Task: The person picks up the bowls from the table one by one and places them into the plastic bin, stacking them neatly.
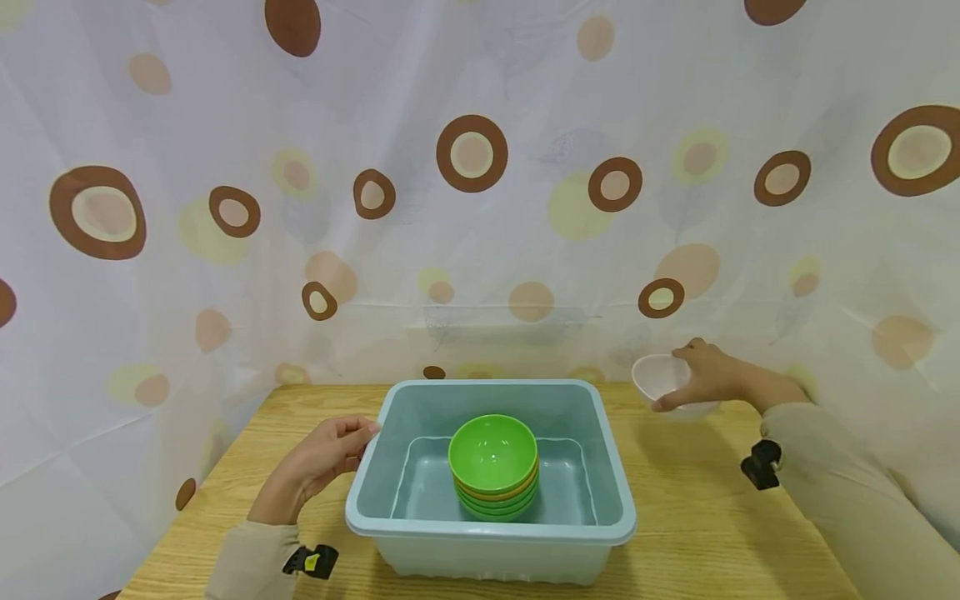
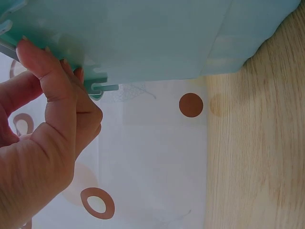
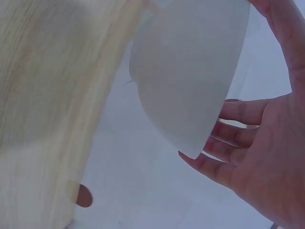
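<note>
My left hand (image 1: 330,454) is at the left side of the light blue plastic basin (image 1: 491,533), gripping its rim. In the left wrist view, the fingertips of the left hand (image 2: 52,105) curl up under that rim against the outer wall. Inside the basin, near its middle, a stack of several bowls (image 1: 492,458) stands upright, green on top with an orange one below. Off to the right, my right hand (image 1: 701,377) holds a white bowl (image 1: 660,375) above the table, tilted. The right wrist view shows the bowl (image 3: 190,71) from its outer side, with thumb and fingers along its rim.
The basin stands on a light wooden table (image 1: 690,500). Behind and beside the table hangs a white curtain (image 1: 510,250) patterned with brown, yellow and peach rings and dots. Each wrist wears a black strap, such as the right strap (image 1: 761,465).
</note>
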The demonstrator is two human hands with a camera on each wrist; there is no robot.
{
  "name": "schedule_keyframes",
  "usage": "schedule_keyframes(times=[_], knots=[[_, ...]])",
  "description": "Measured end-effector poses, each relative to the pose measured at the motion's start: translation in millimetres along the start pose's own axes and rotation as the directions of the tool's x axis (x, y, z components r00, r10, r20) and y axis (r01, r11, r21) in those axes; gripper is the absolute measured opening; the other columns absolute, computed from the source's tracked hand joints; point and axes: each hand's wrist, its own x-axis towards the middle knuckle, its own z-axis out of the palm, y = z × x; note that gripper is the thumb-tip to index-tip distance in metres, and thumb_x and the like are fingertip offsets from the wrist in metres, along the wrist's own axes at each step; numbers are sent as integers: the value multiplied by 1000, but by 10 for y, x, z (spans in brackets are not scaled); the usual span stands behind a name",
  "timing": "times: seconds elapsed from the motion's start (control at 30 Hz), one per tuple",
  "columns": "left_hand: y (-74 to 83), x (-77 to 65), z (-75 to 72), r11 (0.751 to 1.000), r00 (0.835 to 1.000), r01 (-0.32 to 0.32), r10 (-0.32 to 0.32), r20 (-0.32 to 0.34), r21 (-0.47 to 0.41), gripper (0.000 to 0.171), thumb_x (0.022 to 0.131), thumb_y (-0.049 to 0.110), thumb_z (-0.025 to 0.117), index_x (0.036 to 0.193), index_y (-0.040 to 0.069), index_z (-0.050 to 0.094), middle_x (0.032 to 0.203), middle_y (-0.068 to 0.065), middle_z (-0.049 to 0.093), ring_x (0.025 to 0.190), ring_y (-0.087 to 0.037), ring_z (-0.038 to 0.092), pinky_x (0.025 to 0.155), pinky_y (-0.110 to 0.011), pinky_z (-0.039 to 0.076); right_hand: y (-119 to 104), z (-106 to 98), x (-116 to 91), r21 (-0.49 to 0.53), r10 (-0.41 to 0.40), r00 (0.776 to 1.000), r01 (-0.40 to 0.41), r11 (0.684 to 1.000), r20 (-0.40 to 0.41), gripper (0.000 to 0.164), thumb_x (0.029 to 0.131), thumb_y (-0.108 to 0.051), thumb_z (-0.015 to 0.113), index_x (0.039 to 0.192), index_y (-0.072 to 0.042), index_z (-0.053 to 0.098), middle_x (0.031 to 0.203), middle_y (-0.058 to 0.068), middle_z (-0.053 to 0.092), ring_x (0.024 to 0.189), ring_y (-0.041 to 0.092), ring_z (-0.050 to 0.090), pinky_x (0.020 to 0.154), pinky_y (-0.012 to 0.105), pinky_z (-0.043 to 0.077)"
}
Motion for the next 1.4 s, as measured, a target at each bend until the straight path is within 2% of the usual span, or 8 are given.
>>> schedule_keyframes(times=[0.4, 0.7, 0.93, 1.2, 1.4], knots=[[-11, 9, -9, 1000, 1000, -7, 7, -1, 3, 28, 100, 25, 54, 102, -3, 59, 86, -5, 60, 72, -14, 58, 70, -29, 53, -332, -258, -11, -39, -67, 998, 66, 997, -11, 98, 67, -49, 82, 130, 16, 45, 119, 30, 45, 98, 35, 48, 74, 46, 49], [2, -4, -5, 1000, 1000, 1, -1, 1, 2, 30, 100, 25, 54, 104, -5, 59, 87, -5, 60, 73, -15, 58, 71, -29, 53, -602, -425, -70, 0, -113, 993, 113, 994, -16, 94, 67, -45, 83, 129, 15, 47, 130, 32, 39, 107, 40, 46, 77, 46, 49], [4, 6, -7, 1000, 1000, -9, 9, 2, 2, 30, 100, 25, 53, 102, -4, 59, 86, -5, 60, 72, -14, 58, 70, -29, 53, -806, -510, -64, -26, -156, 987, 156, 987, -25, 96, 67, -47, 83, 132, 13, 46, 132, 31, 39, 109, 39, 46, 77, 45, 49], [-1, 3, 4, 1000, 1000, -4, 4, -1, 1, 30, 100, 25, 53, 104, -5, 59, 87, -5, 60, 73, -15, 58, 70, -29, 53, -1173, -595, -116, -34, -234, 971, 233, 972, -45, 100, 65, -53, 83, 135, 8, 46, 126, 20, 45, 102, 30, 52, 76, 39, 50], [0, 1, 7, 1000, 1000, -5, 5, -6, 1, 29, 100, 25, 54, 103, -4, 59, 86, -5, 60, 73, -15, 58, 70, -29, 53, -1414, -590, -89, -31, -289, 956, 288, 957, -42, 99, 65, -56, 82, 135, 5, 47, 125, 16, 47, 105, 29, 49, 76, 39, 50]])
